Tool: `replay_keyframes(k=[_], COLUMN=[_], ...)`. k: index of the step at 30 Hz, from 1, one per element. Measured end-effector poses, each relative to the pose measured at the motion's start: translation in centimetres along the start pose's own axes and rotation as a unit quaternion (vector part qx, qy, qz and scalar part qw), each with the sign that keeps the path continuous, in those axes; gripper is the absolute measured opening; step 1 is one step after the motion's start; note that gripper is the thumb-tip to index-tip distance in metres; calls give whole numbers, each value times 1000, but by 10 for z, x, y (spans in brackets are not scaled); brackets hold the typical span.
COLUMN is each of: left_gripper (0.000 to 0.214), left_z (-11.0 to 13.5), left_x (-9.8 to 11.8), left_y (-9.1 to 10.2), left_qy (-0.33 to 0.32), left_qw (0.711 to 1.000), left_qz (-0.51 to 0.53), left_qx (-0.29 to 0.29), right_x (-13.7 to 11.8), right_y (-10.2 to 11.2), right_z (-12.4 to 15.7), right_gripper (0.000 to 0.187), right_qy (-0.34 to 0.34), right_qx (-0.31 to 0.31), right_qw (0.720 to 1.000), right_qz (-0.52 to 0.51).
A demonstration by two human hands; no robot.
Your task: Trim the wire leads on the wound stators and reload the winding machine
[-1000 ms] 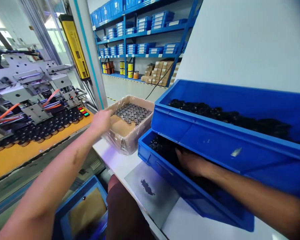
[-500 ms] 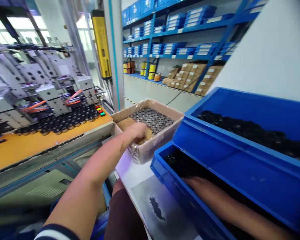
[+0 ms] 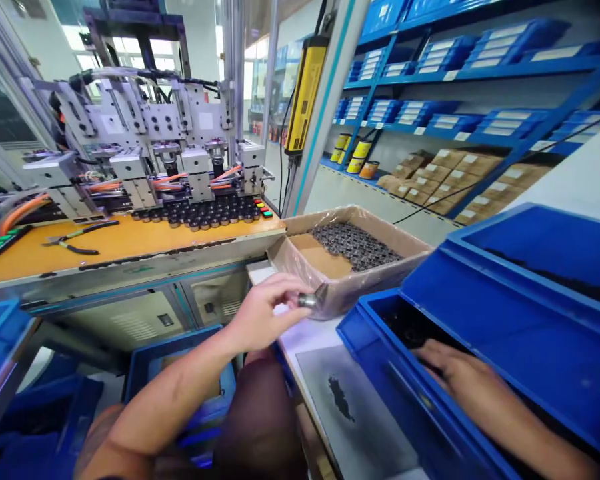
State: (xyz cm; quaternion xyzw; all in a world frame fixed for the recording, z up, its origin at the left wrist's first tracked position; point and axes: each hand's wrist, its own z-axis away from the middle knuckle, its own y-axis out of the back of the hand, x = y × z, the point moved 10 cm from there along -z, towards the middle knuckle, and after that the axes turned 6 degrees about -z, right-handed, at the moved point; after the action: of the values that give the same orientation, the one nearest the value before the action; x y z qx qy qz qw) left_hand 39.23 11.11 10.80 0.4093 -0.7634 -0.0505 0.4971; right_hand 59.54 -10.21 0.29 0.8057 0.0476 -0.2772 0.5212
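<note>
My left hand (image 3: 266,307) is closed round a small grey metal cylinder (image 3: 307,301), held just in front of the near corner of a plastic-lined cardboard box (image 3: 360,280) of small metal parts (image 3: 355,244). My right hand (image 3: 447,363) lies inside the lower blue bin (image 3: 380,333), fingers down among black parts (image 3: 405,325); I cannot see whether it grips any. A second blue bin (image 3: 510,293) is stacked above it and hides my forearm's far side.
An assembly machine (image 3: 145,147) stands on an orange bench (image 3: 110,247) at left, with rows of black parts and pliers (image 3: 75,239) on it. A grey plate (image 3: 350,413) lies on the white table. Blue crates sit on the floor; shelving with boxes lines the back right.
My left hand came out of the cardboard box toward me, now holding a small metal cylinder. My view swung left. The right hand stays in the lower bin.
</note>
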Motion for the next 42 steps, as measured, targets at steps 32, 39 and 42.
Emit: replay_keyframes(k=[32, 39, 42], left_gripper=[42, 43, 42], left_z=[109, 111, 111], left_x=[5, 2, 1], left_y=[-30, -23, -22], left_qy=[193, 181, 181], left_qw=[926, 921, 923], left_qz=[321, 337, 332], left_qx=[56, 70, 76], right_x=[-233, -243, -247], right_y=[-1, 0, 2], right_z=[-3, 0, 6], right_gripper=[8, 23, 19], right_qy=[275, 341, 377], right_qx=[58, 67, 118], right_qw=[921, 908, 905], right_qz=[-269, -235, -157])
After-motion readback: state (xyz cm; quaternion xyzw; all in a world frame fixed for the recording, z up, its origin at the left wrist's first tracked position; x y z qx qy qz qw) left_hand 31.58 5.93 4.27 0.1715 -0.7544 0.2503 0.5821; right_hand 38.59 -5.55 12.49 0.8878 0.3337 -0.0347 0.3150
